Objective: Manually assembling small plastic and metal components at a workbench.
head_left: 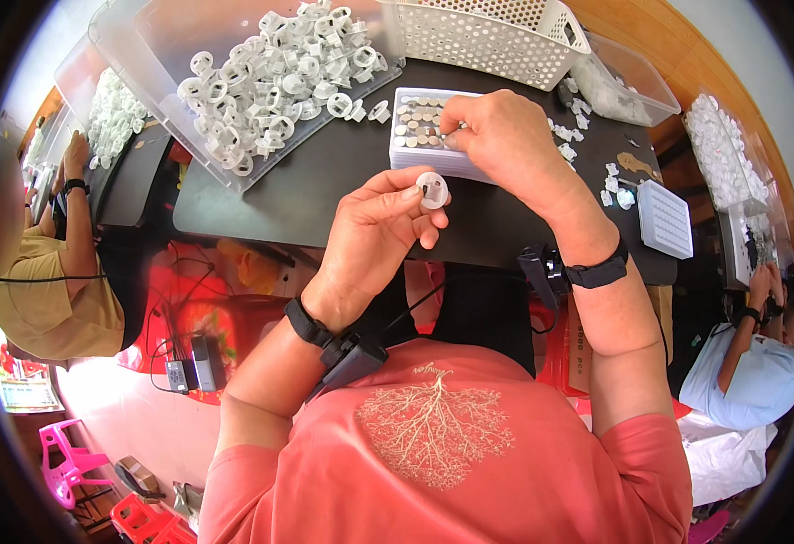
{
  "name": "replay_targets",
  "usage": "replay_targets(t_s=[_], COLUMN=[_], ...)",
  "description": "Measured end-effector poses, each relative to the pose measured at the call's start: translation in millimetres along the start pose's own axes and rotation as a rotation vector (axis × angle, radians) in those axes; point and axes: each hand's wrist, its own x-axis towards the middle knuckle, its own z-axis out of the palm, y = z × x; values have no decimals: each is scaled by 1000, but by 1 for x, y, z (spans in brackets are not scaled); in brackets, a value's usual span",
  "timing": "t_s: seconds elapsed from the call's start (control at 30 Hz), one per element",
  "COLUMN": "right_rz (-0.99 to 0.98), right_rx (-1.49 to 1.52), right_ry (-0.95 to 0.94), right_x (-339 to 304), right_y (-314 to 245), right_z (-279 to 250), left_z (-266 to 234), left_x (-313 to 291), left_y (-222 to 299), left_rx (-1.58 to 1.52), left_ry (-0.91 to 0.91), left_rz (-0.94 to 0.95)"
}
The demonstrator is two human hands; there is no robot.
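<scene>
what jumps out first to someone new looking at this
Probably the big heap of whitish plastic parts at the upper left, along with the pale tree print on the coral shirt at the bottom. Then, near the middle, the left hand holds up one round plastic piece, while the right hand has its fingers down at a white tray of small round discs.

Raised white piece point(436, 193), silvery discs point(422, 140)
</scene>
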Motion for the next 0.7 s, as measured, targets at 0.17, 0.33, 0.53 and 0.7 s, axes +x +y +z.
replay_targets(t_s=[0.17,0.33,0.53,0.7], right_rz=[-27,-38,8,122], right_rx=[-42,72,753,851], right_ry=[10,157,-107,-274], right_x=[-1,-19,-71,-81], right_y=[1,-16,-46,-60], right_z=[0,-20,-23,3], left_z=[1,0,3,19], left_x=[3,0,-1,2], left_y=[-1,2,-4,-5], left_rx=[1,-30,-57,-41], left_ry=[-2,-9,9,97], left_rz=[-1,-7,53,24])
